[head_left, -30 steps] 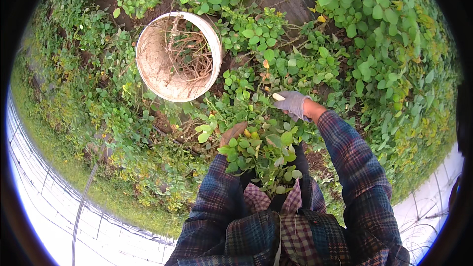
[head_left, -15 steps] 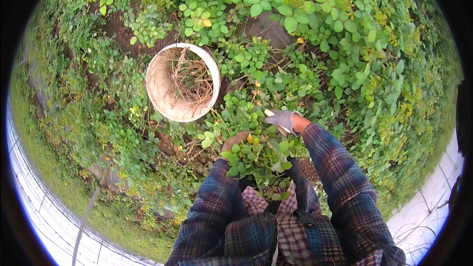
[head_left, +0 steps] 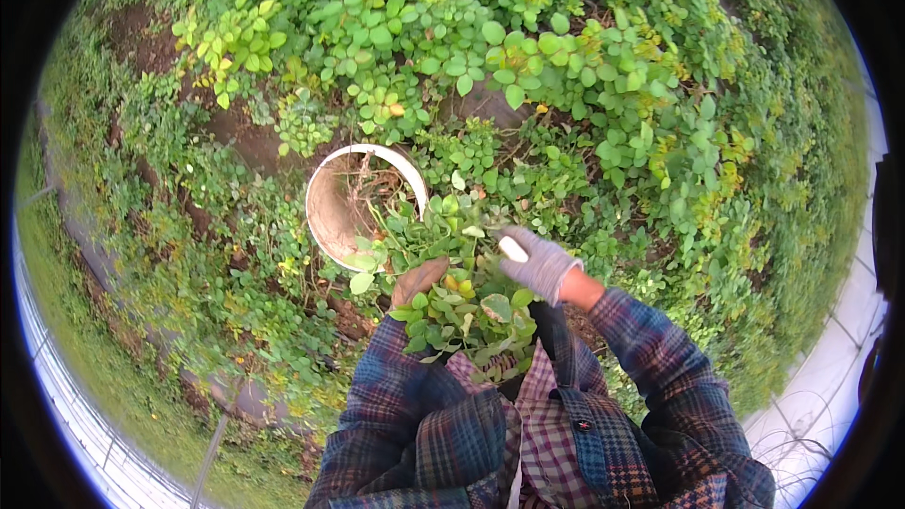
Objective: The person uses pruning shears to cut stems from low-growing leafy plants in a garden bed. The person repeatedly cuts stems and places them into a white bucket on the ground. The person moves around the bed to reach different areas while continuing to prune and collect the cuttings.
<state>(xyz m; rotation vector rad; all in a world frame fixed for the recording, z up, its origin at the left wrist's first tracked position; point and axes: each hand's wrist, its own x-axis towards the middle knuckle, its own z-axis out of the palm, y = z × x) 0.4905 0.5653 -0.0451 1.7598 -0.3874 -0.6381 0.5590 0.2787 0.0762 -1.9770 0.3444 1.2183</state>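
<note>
A bunch of green leafy plants [head_left: 462, 306] is held up in front of my chest. My left hand [head_left: 419, 280] grips it from the left and is mostly hidden by leaves. My right hand [head_left: 539, 266], in a light grey glove, is at the bunch's upper right, closed around a small white oblong object [head_left: 514, 248]. Just beyond the bunch stands a white round bucket [head_left: 325, 212] with brown roots and stems inside; some leaves of the bunch overlap its near rim.
Dense low green plants [head_left: 528, 66] cover the ground all around, with patches of bare brown soil [head_left: 250, 141]. Grass and a pale strip [head_left: 66, 396] run along the lower left; white sheeting [head_left: 830, 386] lies at the right.
The view has swung so the bucket now sits much closer to my hands. The leafy bunch has come up against the bucket's near rim, with both hands still on it.
</note>
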